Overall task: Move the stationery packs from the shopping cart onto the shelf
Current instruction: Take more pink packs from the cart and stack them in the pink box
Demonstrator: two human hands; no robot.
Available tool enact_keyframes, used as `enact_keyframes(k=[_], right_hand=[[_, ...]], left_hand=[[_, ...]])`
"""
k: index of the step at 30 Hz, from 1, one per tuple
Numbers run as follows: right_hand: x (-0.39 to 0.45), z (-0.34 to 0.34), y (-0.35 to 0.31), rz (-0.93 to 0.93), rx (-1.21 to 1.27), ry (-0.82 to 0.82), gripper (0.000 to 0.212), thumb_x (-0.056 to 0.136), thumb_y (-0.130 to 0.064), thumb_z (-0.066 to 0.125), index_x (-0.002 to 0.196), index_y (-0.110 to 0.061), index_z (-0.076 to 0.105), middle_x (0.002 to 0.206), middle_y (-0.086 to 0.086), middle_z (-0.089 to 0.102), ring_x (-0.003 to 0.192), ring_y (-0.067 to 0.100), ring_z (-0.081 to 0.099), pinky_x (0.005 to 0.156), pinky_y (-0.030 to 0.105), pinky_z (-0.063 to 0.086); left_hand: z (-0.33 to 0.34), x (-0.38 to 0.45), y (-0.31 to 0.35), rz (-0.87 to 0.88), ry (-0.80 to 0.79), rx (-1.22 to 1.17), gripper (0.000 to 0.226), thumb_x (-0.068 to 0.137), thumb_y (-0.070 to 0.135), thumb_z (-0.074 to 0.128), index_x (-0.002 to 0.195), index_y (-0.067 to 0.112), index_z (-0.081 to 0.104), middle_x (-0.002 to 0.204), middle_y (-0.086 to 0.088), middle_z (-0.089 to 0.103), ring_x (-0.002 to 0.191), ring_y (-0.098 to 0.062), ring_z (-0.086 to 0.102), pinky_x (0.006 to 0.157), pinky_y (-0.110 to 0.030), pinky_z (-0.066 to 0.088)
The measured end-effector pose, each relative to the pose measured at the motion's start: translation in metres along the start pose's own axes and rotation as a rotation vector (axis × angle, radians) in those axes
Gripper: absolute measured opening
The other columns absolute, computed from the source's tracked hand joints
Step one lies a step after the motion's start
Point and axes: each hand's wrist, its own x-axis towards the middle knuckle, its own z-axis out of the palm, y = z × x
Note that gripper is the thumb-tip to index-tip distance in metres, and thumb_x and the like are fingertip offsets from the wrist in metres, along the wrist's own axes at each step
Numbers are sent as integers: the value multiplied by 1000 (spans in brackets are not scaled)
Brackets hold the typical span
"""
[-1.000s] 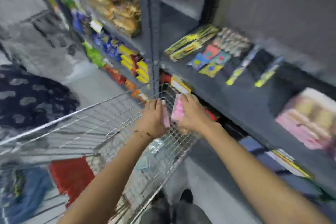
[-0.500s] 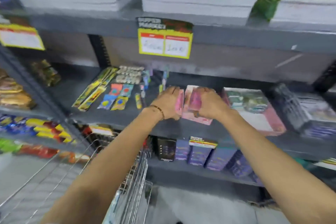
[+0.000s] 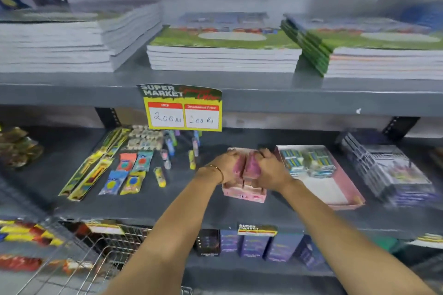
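Each hand is closed around its own small pink stationery pack: the left hand (image 3: 226,167) clasps one pink pack (image 3: 237,166), the right hand (image 3: 269,170) the other (image 3: 252,167), and the two packs meet edge to edge between the knuckles. Only the head view is given. In it both packs sit directly over a low pink cardboard display tray (image 3: 244,195) that rests on the grey metal middle shelf (image 3: 167,203), with the fingers curled over the packs' tops (whether the packs already touch the tray's contents is hidden by the hands). A wider pink tray of blue-and-yellow packets (image 3: 318,175) lies just beside it on the right, and loose coloured eraser and pen packets (image 3: 130,175) lie well apart to the left. The silver wire shopping cart (image 3: 79,261) shows at the lower left, below the shelf.

The step in hand looks like seating the pair into the tray. Done well, that means lowering them upright and together, keeping them inside the tray's front lip, and loosening the fingers only once the packs stand supported, so neither tips forward off the shelf edge.
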Motion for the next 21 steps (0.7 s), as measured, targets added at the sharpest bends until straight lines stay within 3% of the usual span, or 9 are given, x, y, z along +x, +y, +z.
enact_keyframes(k=[3,6,9,13,21], right_hand=[[2,3,2,-31,-22,-26,80,72,-21,73,140,-5,35,149,12,30,141,25,27,113,29,32],[0,7,4,-42,-49,-24,73,78,-18,68,142,-8,35,150,8,32,135,23,38,107,28,36],[-1,14,6,-33,-69,20,64,80,-18,68,137,-10,41,145,7,42,128,26,48,106,31,38],[-3,20,8,-32,-113,53,52,83,-6,60,134,-16,49,134,8,58,116,29,59,100,35,48],[0,24,13,-41,-119,66,51,84,1,56,132,-17,52,130,10,61,113,30,61,100,39,49]], left_hand=[[8,-2,-10,12,61,-12,71,80,14,72,142,18,37,144,-9,48,128,-30,50,109,-39,43],[15,-7,-16,24,138,5,61,88,11,64,143,14,37,150,-7,41,134,-27,44,114,-35,37],[19,-11,-17,19,196,15,52,90,9,60,139,12,44,148,-7,45,132,-29,48,112,-37,40],[26,-12,-12,-13,215,40,46,88,9,61,133,12,50,139,-10,54,122,-31,56,103,-40,48],[29,-10,-7,-29,221,75,38,89,9,58,127,9,52,131,-12,60,112,-34,61,94,-42,53]])
